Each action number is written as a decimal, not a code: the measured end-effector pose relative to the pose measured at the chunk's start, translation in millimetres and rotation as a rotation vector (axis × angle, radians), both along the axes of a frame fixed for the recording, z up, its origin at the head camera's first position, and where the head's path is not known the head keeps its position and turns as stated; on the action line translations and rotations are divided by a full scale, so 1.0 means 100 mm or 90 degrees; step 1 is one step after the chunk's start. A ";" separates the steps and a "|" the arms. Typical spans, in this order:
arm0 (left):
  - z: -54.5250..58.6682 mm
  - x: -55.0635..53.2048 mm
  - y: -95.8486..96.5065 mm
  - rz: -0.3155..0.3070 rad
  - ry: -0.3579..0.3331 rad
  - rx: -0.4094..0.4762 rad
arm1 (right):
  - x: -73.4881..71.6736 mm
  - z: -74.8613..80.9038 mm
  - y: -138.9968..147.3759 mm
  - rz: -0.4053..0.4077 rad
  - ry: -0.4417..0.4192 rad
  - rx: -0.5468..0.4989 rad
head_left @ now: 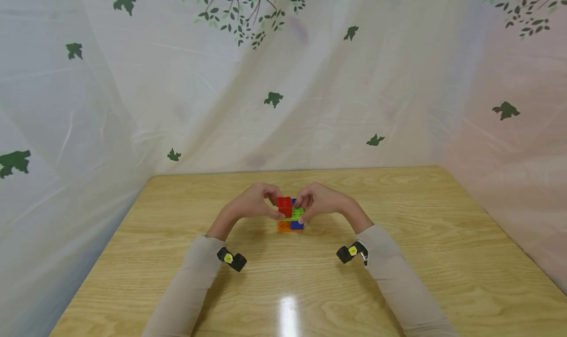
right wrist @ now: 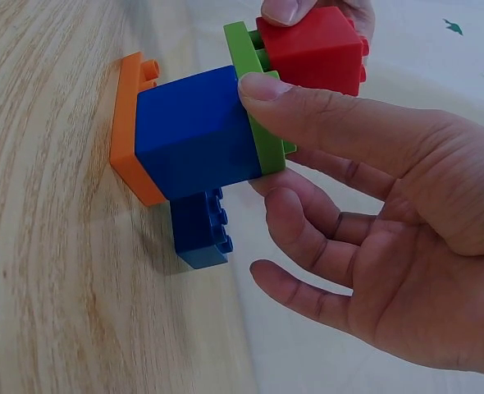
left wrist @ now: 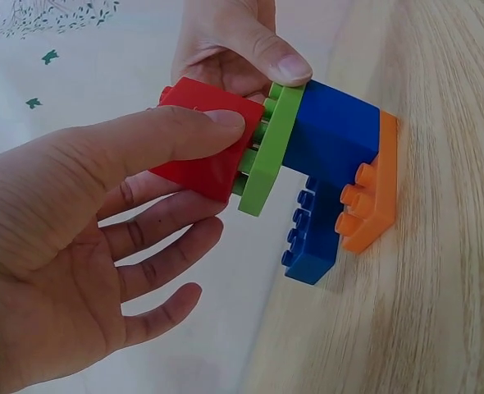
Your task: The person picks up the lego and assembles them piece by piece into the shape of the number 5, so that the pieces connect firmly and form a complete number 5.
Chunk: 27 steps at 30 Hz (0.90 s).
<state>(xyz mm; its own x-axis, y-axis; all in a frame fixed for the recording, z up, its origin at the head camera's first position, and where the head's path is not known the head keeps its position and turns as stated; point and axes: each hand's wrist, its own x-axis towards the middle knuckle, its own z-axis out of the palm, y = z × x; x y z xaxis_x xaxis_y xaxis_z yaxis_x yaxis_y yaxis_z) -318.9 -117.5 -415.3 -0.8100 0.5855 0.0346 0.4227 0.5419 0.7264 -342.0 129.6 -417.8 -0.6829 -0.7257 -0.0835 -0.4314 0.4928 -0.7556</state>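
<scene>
My left hand (left wrist: 86, 213) pinches a red building block (left wrist: 201, 135) between thumb and fingers. The block sits over the left part of a flat green block (head_left: 298, 212), whose studs show between the two in the left wrist view. With thumb and fingers, my right hand (right wrist: 390, 172) grips the green block's right end. Beneath the green block stands a blue block (right wrist: 197, 131), on top of a flat orange block (left wrist: 381, 189) at the table. A second, flatter blue block (right wrist: 199, 230) with studs lies low behind this stack.
The wooden table (head_left: 283, 268) runs up to a pale curtain (head_left: 212, 106) printed with leaves and branches. Small black cameras (head_left: 232, 259) are strapped at both wrists over the beige sleeves (head_left: 186, 288).
</scene>
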 end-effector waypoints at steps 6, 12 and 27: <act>-0.01 -0.01 -0.01 -0.012 0.004 0.008 | 0.01 0.02 0.00 0.003 0.001 -0.002; -0.02 -0.03 -0.02 -0.019 -0.005 0.009 | 0.00 0.00 0.00 0.001 -0.002 -0.002; -0.01 -0.03 -0.03 -0.005 -0.006 -0.007 | -0.01 -0.01 0.00 0.002 -0.010 -0.014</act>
<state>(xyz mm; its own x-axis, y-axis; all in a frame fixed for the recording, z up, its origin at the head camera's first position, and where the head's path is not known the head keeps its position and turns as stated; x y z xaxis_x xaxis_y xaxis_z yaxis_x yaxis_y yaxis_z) -322.1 -120.7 -416.7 -0.8053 0.5925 0.0205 0.4201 0.5458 0.7250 -343.3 129.8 -419.3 -0.6790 -0.7300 -0.0782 -0.4212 0.4746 -0.7729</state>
